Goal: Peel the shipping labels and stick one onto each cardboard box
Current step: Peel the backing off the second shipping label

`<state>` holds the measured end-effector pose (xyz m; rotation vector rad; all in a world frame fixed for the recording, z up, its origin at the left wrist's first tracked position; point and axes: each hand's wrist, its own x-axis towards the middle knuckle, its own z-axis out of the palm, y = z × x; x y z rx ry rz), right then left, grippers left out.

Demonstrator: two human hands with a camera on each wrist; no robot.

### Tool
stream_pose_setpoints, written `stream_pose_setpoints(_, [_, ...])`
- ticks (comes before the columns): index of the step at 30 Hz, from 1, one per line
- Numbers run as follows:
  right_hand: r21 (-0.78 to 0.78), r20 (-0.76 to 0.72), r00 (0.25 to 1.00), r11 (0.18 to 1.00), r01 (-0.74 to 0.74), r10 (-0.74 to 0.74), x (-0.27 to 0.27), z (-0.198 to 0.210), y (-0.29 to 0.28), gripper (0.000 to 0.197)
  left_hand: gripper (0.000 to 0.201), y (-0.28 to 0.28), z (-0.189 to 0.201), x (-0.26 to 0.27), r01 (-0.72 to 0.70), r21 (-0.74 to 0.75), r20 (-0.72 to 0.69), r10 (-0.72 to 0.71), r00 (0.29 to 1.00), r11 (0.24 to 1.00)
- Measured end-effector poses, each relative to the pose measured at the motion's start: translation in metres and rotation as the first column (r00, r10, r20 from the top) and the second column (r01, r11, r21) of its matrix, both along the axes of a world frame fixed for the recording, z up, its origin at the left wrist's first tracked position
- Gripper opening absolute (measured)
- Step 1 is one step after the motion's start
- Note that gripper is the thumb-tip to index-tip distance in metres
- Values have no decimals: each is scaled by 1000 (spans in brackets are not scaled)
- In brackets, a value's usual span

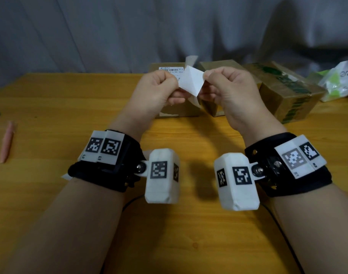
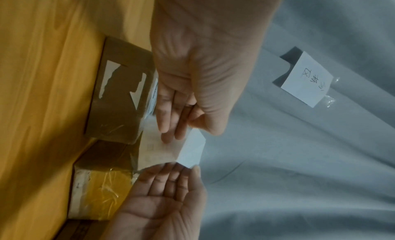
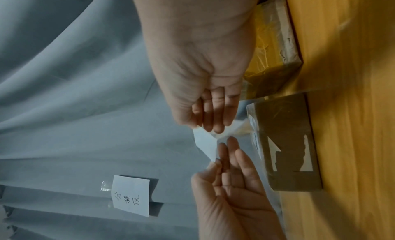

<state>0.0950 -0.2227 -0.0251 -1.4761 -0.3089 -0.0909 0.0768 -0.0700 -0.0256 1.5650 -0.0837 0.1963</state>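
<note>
1. Currently I have the label [image 1: 191, 82] held up in the air between both hands, above the table [image 1: 70, 107] and in front of the boxes, touching none of them.
2. Left hand [image 1: 157, 89]: grip pinched on the label's left edge, thumb against curled fingers.
3. Right hand [image 1: 226, 89]: grip pinched on the label's right edge, thumb on top and fingers beneath, as the left wrist view shows.
4. The label's long axis runs roughly left to right, hand to hand. It is creased and lifted in the middle. I judge the peel is under way; I cannot tell which layer is backing.
5. Left box [image 1: 169, 70], just behind the left hand, already carries a printed label on top. I judge it done.
6. Middle box [image 1: 218, 66] lies directly beyond the label, behind the right hand. Its visible top shows no label. Right box [image 1: 283, 89], with green print, sits further right, well apart from the label.
7. Governing relation: the next box lies forward and slightly right of the grip, nearer the right hand.
8. Risk: the freed adhesive may fold onto itself or catch a fingertip.
</note>
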Motion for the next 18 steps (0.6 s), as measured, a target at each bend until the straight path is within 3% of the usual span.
stream_pose_setpoints(5, [111, 33, 999, 994, 8, -12, -1, 2, 4, 15, 20, -6, 2, -1, 85, -162, 12, -84, 996, 983])
stream_pose_setpoints(9, [95, 62, 998, 995, 16, -22, -2, 0, 6, 16, 27, -8, -4, 1, 122, -174, -25, -128, 991, 977])
stream_pose_setpoints(13, [77, 59, 998, 997, 13, -18, -1, -3, 7, 12, 14, -9, -8, 2, 142, -173, -66, -156, 986, 975])
stream_pose_setpoints(18, [81, 60, 998, 997, 14, -19, 0, -4, 6, 11, 11, -8, -8, 3, 139, -192, -87, -158, 984, 972])
